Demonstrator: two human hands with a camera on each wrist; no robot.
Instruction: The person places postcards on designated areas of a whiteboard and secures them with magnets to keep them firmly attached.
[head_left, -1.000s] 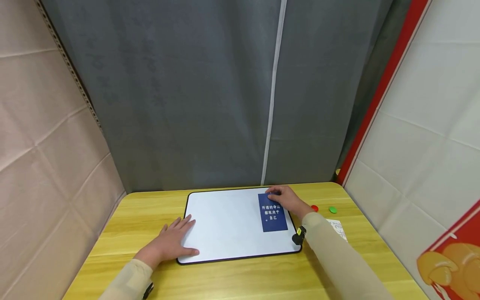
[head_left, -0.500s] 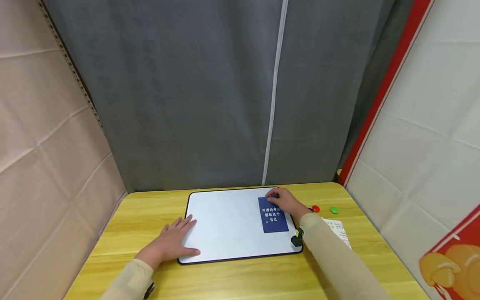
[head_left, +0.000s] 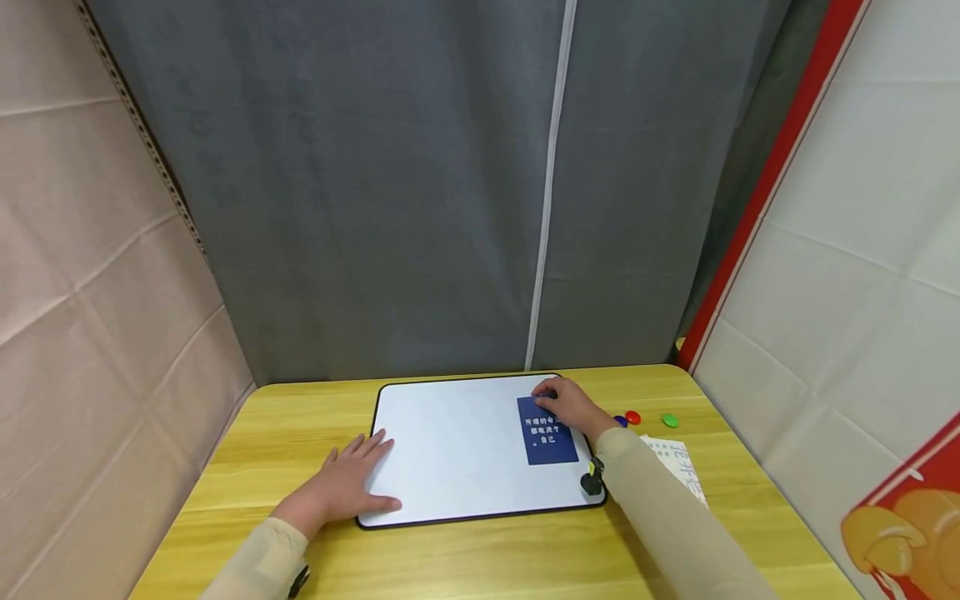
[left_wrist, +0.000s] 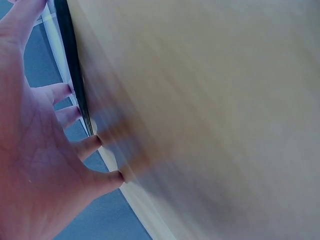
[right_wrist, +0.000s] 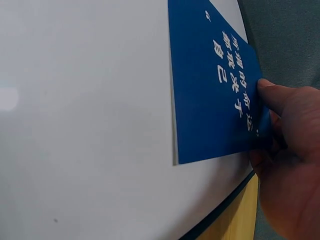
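Observation:
A white board (head_left: 450,450) with a thin black rim lies on the wooden table. Near its right end is a dark blue card (head_left: 551,442) with white printed characters. My right hand (head_left: 572,406) pinches the card's far edge; in the right wrist view the thumb (right_wrist: 270,87) lies on its printed face, other fingers partly behind it. The fingers of my left hand (head_left: 337,492) are spread and straight, resting at the board's left edge. In the left wrist view, the left hand (left_wrist: 40,145) has its fingertips along the black rim (left_wrist: 72,60).
To the right of the board lie a red round piece (head_left: 633,417), a blue one (head_left: 621,422) and a green one (head_left: 670,421). A white paper with writing (head_left: 678,467) is partly under the right sleeve. A grey curtain (head_left: 390,208) hangs behind the table.
The right hand and the card's far edge have come slightly lower and nearer. The blue round piece has come into sight beside the red one. The left hand stays in place.

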